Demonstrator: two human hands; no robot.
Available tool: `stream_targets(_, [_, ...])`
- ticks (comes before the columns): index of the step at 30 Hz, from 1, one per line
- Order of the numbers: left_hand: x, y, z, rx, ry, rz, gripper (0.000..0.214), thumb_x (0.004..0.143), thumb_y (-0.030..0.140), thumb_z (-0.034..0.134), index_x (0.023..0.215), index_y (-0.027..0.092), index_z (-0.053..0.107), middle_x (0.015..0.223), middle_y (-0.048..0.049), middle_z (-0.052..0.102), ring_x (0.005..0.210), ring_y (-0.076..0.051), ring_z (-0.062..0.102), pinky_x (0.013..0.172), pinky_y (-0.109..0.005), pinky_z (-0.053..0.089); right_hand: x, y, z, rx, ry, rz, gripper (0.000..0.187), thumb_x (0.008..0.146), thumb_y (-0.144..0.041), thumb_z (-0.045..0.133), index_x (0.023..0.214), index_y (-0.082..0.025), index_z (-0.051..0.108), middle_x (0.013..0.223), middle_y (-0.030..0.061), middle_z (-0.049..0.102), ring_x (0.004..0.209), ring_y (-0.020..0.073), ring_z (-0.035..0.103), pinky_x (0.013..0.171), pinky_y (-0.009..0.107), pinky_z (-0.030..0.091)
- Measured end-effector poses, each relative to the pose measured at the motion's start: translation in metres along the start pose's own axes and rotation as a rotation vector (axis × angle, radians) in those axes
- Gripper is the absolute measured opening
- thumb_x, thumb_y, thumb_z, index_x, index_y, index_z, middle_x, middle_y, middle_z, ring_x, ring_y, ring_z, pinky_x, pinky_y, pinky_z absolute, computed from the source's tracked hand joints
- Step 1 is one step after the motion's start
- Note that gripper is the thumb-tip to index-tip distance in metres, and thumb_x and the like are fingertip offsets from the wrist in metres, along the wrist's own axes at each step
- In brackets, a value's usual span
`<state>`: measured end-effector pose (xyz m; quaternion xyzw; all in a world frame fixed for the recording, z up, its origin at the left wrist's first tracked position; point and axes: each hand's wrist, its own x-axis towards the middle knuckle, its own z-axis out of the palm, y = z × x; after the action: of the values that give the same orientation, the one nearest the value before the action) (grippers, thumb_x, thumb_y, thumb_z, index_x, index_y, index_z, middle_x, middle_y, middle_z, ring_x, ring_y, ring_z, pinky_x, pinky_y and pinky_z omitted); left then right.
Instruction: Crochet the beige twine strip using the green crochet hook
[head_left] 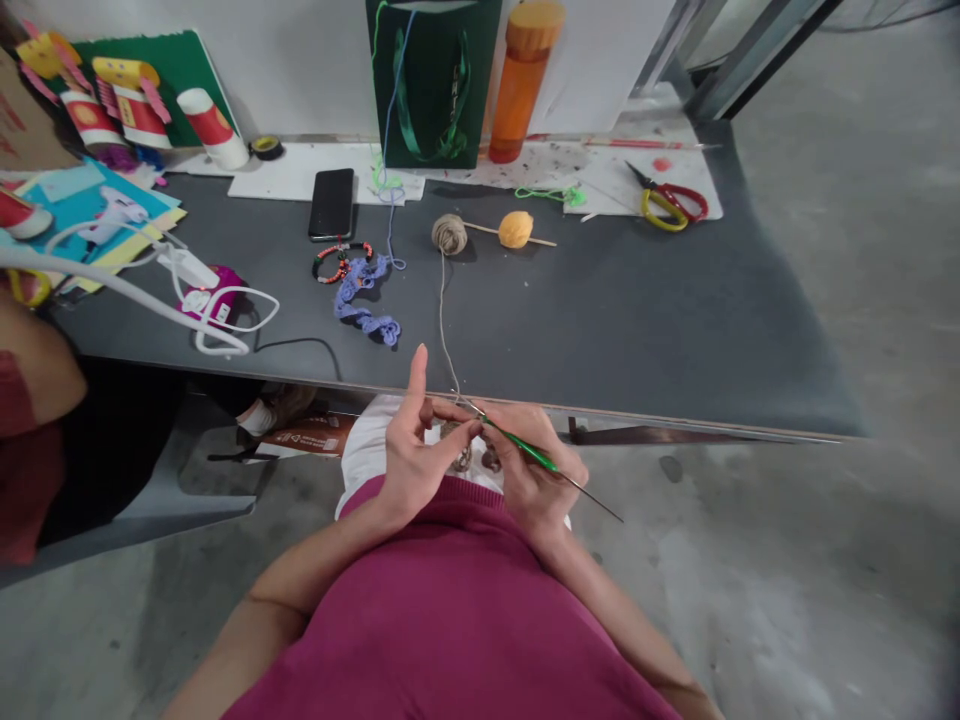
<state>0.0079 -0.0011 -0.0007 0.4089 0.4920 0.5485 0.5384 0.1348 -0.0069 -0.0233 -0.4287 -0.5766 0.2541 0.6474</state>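
In my right hand (538, 470) is a crochet hook (534, 454) with a green grip, its thin shaft slanting down to the right. My left hand (417, 445) pinches a small brownish crocheted piece (459, 452) between thumb and fingers, with the index finger raised. Fingers partly hide the piece, and the hook's tip meets it there. A beige strand (442, 312) runs from my fingers over the table edge up to a beige yarn ball (449, 235). Right of that ball, a yellow ball (516, 230) sits on a thin wooden stick (545, 242).
A purple crocheted strip (365, 305), a beaded bracelet (330, 264) and a phone (331, 204) lie left on the table (637, 320). Behind stand a green bag (436, 90) and an orange bottle (521, 85). Scissors (667, 205) lie right. A person's arm (37, 370) shows at left.
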Motion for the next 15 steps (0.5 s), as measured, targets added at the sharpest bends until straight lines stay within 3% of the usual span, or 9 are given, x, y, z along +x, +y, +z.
stream_targets(3, [0.002, -0.001, 0.0, -0.1, -0.048, -0.074, 0.092, 0.074, 0.022, 0.085, 0.156, 0.029, 0.044, 0.075, 0.0053, 0.071, 0.073, -0.013, 0.062, 0.078, -0.028, 0.048, -0.004, 0.006, 0.006, 0.226, 0.08, 0.182, 0.021, 0.089, -0.017, 0.072, 0.099, -0.035, 0.08, 0.092, -0.0024, 0.083, 0.086, 0.0174, 0.076, 0.075, 0.032, 0.061])
stream_targets(7, [0.008, -0.007, -0.003, -0.374, -0.182, -0.325, 0.083, 0.066, 0.021, 0.09, 0.144, 0.026, 0.06, 0.072, 0.0056, 0.068, 0.07, -0.01, 0.058, 0.075, -0.026, 0.047, -0.001, 0.012, 0.006, 0.463, 0.091, 0.468, 0.001, 0.087, -0.03, 0.075, 0.087, -0.03, 0.076, 0.083, -0.0032, 0.081, 0.077, 0.0159, 0.076, 0.075, 0.031, 0.061])
stream_targets(9, [0.011, -0.008, -0.005, -0.433, -0.227, -0.4, 0.072, 0.065, 0.019, 0.09, 0.134, 0.025, 0.069, 0.073, 0.0046, 0.067, 0.07, -0.01, 0.057, 0.075, -0.026, 0.046, 0.001, 0.011, 0.004, 0.54, 0.065, 0.57, 0.008, 0.086, -0.036, 0.075, 0.086, -0.028, 0.073, 0.078, -0.0032, 0.079, 0.071, 0.0154, 0.074, 0.072, 0.031, 0.062])
stream_targets(15, [0.013, -0.003, -0.011, -0.503, -0.278, -0.45, 0.055, 0.068, 0.018, 0.087, 0.121, 0.024, 0.077, 0.075, 0.0025, 0.066, 0.074, -0.011, 0.057, 0.076, -0.027, 0.043, 0.009, 0.009, -0.002, 0.524, 0.016, 0.605, 0.017, 0.088, -0.045, 0.072, 0.087, -0.028, 0.066, 0.068, -0.0041, 0.075, 0.065, 0.0165, 0.073, 0.064, 0.03, 0.061])
